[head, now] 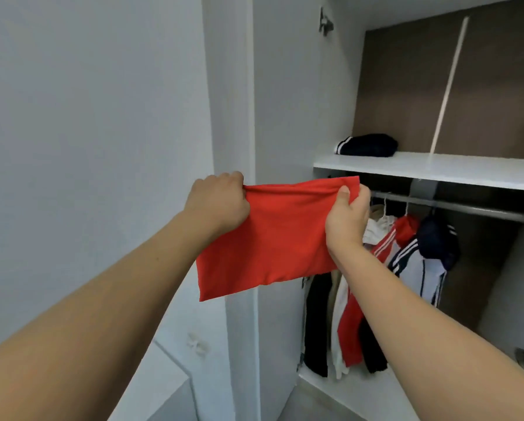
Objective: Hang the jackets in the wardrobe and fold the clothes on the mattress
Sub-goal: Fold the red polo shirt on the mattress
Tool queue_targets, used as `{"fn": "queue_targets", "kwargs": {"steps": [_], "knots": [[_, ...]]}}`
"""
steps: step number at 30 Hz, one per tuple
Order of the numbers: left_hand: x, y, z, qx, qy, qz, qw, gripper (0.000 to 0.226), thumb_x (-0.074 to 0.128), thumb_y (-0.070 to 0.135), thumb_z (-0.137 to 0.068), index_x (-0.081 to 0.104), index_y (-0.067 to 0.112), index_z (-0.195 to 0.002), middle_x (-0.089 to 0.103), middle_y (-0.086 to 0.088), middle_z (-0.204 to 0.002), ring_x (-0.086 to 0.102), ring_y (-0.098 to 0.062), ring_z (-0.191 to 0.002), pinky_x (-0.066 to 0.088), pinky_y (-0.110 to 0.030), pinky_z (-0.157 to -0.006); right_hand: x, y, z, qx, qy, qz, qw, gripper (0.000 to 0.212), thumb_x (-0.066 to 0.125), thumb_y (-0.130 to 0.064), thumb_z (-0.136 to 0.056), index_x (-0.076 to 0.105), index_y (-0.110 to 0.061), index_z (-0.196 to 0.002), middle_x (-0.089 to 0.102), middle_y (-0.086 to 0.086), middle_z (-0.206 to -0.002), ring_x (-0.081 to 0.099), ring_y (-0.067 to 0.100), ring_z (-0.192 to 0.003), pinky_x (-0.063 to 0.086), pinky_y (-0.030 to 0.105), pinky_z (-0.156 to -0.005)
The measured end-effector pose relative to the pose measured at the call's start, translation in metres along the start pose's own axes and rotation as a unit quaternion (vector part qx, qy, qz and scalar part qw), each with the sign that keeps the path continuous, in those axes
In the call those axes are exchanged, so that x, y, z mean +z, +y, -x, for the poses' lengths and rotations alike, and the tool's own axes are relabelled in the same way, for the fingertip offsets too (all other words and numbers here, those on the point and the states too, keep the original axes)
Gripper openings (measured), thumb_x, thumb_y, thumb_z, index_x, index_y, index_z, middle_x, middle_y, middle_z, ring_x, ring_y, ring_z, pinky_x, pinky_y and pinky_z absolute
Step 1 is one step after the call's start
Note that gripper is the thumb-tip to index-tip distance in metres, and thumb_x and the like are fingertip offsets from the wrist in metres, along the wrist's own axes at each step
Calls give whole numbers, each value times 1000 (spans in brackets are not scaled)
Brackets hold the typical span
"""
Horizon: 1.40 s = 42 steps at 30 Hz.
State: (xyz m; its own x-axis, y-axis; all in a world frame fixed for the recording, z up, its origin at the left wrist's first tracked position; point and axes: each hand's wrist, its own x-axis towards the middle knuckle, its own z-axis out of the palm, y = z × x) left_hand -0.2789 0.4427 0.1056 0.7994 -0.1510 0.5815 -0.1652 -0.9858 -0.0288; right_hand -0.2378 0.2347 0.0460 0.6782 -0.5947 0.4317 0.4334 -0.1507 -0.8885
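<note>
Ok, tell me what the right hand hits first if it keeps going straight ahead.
Probably the front edge of the white shelf, just above the right hand holding the red cloth; depth is unclear.

Even, soft indoor light, moderately bright; source not visible. Left wall [87,117] pale grey-blue, flat, no glare. Wardrobe [436,86] interior dimmer: deep shadow under white shelf [436,168] around rail [467,208], dark at far right. Faint soft shadows beneath forearms. Colours of red cloth [272,238] saturated, not blown out. Overall slight softness, compression smear on fine detail. Wide-angle distortion: straight edges bow toward frame borders, near forearms stretched large at bottom corners.
</note>
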Motion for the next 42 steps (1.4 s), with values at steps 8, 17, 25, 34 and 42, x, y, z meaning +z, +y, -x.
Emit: {"fn": "queue_targets", "kwargs": {"steps": [8, 17, 25, 34, 42], "knots": [[34, 114, -158, 91, 18, 86, 992, 25, 45, 21, -93, 59, 11, -111, 64, -19, -121, 58, -39, -112, 40, -40, -92, -72, -15, -133, -81, 169, 104, 977, 19, 41, -33, -103, 52, -18, -109, 56, -9, -95, 54, 17, -89, 38, 32, -78], [57, 238, -301, 142, 45, 178, 973, 24, 42, 23, -89, 60, 15, -103, 66, -16, -114, 58, -37, -109, 36, -38, -89, -131, -20, -289, -152, 246, 168, 943, 26, 40, -31, -102, 52, -16, -120, 57, -7, -104, 54, 16, -95, 34, 28, -78], [94, 319, -422, 188, 35, 206, 960, 28, 41, 19, -86, 61, 16, -105, 66, -13, -113, 57, -34, -107, 30, -38, -85, -146, 1, -427, -100, 297, 251, 916, 30, 42, -28, -102, 51, -8, -123, 60, 13, -124, 55, 34, -115, 40, 37, -90], [195, 410, -537, 236, -56, 247, 938, 28, 40, 21, -86, 59, 18, -107, 63, -14, -127, 55, -34, -118, 31, -39, -90, -160, 63, -549, -29, 320, 358, 877, 32, 43, -25, -102, 48, -4, -126, 59, 18, -128, 54, 37, -120, 41, 39, -93], [304, 488, -551, 235, -39, 245, 940, 32, 45, 24, -92, 56, 20, -122, 51, -7, -130, 42, -30, -121, 30, -43, -99, -193, 145, -614, 52, 248, 547, 798, 38, 47, -19, -98, 42, -1, -131, 45, 24, -138, 46, 41, -126, 39, 43, -100]]}}
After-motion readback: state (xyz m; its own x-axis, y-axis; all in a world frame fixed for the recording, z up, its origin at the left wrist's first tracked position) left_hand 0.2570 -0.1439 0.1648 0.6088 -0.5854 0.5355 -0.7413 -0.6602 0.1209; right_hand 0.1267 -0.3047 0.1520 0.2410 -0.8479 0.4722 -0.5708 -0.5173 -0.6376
